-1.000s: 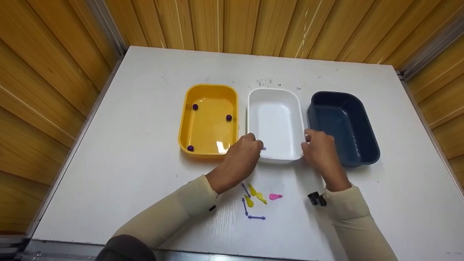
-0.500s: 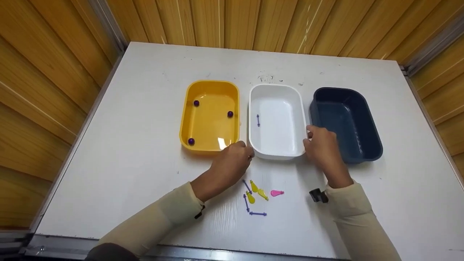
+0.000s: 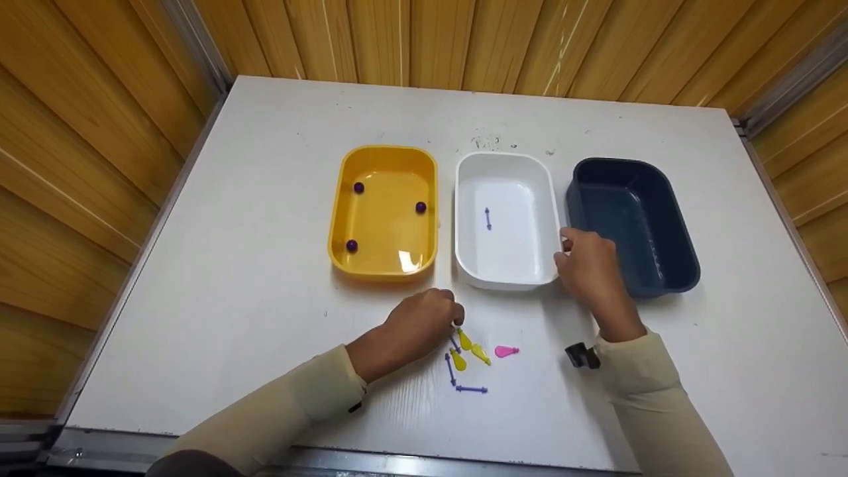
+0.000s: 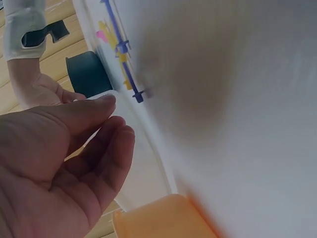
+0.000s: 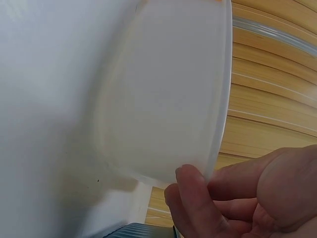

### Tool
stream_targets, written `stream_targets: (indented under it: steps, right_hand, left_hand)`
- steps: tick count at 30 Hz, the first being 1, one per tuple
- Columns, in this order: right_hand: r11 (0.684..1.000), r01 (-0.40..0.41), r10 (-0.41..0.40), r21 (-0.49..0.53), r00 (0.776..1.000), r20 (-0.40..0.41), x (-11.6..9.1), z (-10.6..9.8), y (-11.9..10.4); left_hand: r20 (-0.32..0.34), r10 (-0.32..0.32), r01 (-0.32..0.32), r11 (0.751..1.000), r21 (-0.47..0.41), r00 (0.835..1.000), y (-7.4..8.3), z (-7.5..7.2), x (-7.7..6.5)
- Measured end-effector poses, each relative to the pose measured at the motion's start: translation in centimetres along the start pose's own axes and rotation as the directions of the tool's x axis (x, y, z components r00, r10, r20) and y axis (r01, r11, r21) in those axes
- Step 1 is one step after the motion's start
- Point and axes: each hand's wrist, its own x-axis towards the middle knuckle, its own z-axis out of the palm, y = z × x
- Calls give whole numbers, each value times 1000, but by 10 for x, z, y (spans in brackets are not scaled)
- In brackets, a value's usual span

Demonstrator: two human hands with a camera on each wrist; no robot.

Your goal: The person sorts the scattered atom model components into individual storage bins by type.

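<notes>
In the head view my left hand (image 3: 421,328) is just above the small pieces, fingertips beside a purple stick (image 3: 455,343). The left wrist view shows a gap between thumb and fingers (image 4: 119,153), with nothing held. Around that spot lie yellow teardrop-shaped pieces (image 3: 481,354), a pink one (image 3: 507,352) and more purple sticks (image 3: 472,389). My right hand (image 3: 589,268) pinches the near right corner of the white bin (image 3: 510,262), as the right wrist view also shows. One purple stick (image 3: 488,219) lies inside this bin.
Left of the white bin stands a yellow bin (image 3: 384,255) holding purple balls (image 3: 421,207). A dark blue bin (image 3: 616,225) stands to the right, close to my right hand. Wooden panels (image 3: 437,43) border the white table (image 3: 265,199).
My left hand has left the white bin and come down to the loose pieces. A purple stick now lies in the bin. My right hand keeps its grip on the corner.
</notes>
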Motion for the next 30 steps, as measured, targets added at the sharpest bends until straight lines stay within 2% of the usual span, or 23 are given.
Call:
stream_targets:
  steps: [3, 11, 24, 30]
  right_hand:
    - [1000, 22, -22, -8, 1000, -22, 1, 1, 1]
    - [999, 53, -53, -5, 997, -48, 1, 2, 3]
    - [999, 47, -47, -2, 998, -40, 1, 2, 4]
    - [998, 60, -60, 4, 997, -57, 1, 3, 4]
  left_hand:
    - [28, 15, -15, 1000, 10, 1000, -1, 2, -1]
    - [35, 49, -51, 996, 71, 998, -3, 9, -4]
    - [89, 18, -21, 999, 39, 996, -5, 12, -1]
    - [78, 48, -52, 997, 60, 996, -7, 12, -1]
